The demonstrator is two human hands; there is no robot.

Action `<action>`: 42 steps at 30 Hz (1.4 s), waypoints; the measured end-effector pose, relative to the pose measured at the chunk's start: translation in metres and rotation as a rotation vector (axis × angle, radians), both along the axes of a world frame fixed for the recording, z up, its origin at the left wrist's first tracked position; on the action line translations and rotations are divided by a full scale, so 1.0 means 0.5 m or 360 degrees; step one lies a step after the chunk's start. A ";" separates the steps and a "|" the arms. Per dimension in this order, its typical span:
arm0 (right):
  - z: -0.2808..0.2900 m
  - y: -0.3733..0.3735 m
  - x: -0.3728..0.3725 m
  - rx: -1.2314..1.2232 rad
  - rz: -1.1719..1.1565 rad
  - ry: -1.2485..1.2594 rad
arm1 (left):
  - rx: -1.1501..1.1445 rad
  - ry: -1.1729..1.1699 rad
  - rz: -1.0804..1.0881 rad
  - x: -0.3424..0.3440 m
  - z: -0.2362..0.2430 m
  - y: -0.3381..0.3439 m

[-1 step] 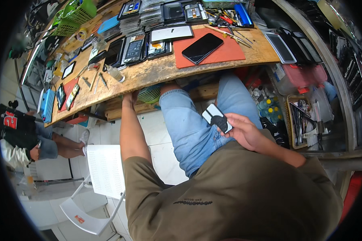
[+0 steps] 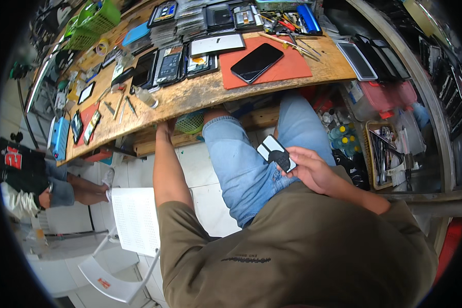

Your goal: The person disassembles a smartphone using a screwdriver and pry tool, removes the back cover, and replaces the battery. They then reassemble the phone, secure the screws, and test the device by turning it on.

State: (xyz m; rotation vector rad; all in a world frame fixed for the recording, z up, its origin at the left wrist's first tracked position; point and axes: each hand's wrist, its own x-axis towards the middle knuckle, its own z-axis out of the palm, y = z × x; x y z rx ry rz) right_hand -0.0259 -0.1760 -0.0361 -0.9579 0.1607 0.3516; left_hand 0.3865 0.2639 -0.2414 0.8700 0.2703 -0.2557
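Closes the right-hand grip point(image 2: 309, 167) around the near end of a small, flat, rectangular white-and-black object point(image 2: 270, 148). Holds it tilted above faded blue denim shorts point(image 2: 233, 164). Shows on its upper face two pale, smooth panels, parted by a narrow dark stripe, with a matte black, rounded patch point(image 2: 278, 156) across the middle; cannot tell whether joined to it or lying on it. Extends the left-hand grip point(image 2: 165, 126) beneath the front edge of a worn, brown wooden worktop point(image 2: 187, 94), near a green plastic mesh basket point(image 2: 190, 123); cannot tell whether open or closed, with fingers hidden. Farther out, on a flat, orange-red mat point(image 2: 292, 69) atop the worktop: a black, glossy smartphone point(image 2: 256, 62). Left of it: a thin, white rectangular panel point(image 2: 210, 46).
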 end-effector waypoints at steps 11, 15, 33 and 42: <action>-0.006 -0.028 0.042 0.0248 -0.0094 0.0041 | 0.1114 0.0197 0.0270 0.067 -0.056 0.000; 0.010 -0.049 0.077 0.0340 -0.0135 0.0131 | 0.1185 0.0219 0.0313 0.073 -0.033 -0.032; 0.071 -0.010 0.393 0.0472 0.0229 -0.0114 | 0.0258 -0.0243 -0.0535 -0.454 0.407 -0.354; 0.144 -0.105 0.498 -0.1486 -0.0210 -0.1048 | 0.0394 -0.0337 -0.0082 -0.358 0.518 -0.454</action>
